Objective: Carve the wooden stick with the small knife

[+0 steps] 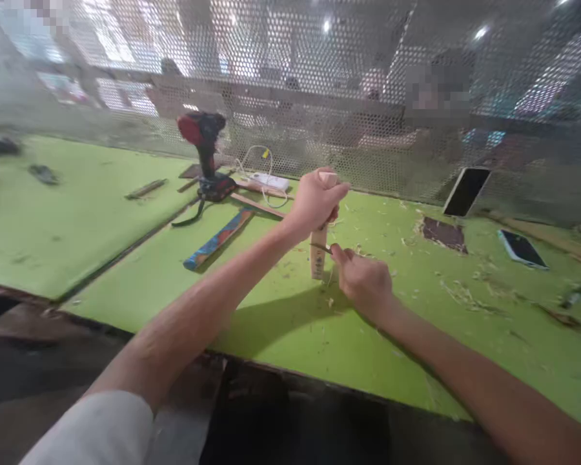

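Note:
My left hand [315, 201] is closed round the top of a pale wooden stick [318, 258] that stands upright on the green table [101, 219]. My right hand [363, 278] sits just to the right of the stick, fingers closed on a small knife; its thin blade [322, 247] lies against the wood about halfway down. Thin wood shavings [330, 301] lie around the foot of the stick.
A red and black cordless drill [204, 152] stands at the back, with a white power strip [270, 181] and cable beside it. A painted flat stick [217, 239] lies to the left. Two phones [520, 248] [466, 191] are on the right. Perforated metal mesh [319, 84] backs the table.

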A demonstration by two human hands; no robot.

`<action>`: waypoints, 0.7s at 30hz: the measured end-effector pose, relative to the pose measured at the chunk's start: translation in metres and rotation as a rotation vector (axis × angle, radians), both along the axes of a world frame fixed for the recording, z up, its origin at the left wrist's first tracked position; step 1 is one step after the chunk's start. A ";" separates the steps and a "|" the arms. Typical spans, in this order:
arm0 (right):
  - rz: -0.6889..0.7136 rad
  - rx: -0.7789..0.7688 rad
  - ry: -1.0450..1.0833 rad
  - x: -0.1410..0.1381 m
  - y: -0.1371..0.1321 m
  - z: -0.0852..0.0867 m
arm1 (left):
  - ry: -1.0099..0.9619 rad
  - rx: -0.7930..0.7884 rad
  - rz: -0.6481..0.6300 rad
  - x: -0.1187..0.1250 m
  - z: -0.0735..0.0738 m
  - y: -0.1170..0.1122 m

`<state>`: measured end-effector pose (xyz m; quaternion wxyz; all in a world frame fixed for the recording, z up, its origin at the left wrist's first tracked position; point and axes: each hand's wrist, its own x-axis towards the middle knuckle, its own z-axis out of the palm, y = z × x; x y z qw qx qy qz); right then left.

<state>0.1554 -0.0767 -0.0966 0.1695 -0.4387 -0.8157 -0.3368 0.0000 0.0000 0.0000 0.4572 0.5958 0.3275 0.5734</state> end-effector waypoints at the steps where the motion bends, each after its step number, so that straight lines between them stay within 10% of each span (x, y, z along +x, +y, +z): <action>1: -0.006 -0.004 0.001 0.000 0.000 0.000 | 0.006 -0.002 -0.001 0.000 0.000 0.000; 21: 0.020 -0.174 0.083 0.001 -0.001 0.000 | -0.031 -0.062 0.028 -0.005 -0.004 0.010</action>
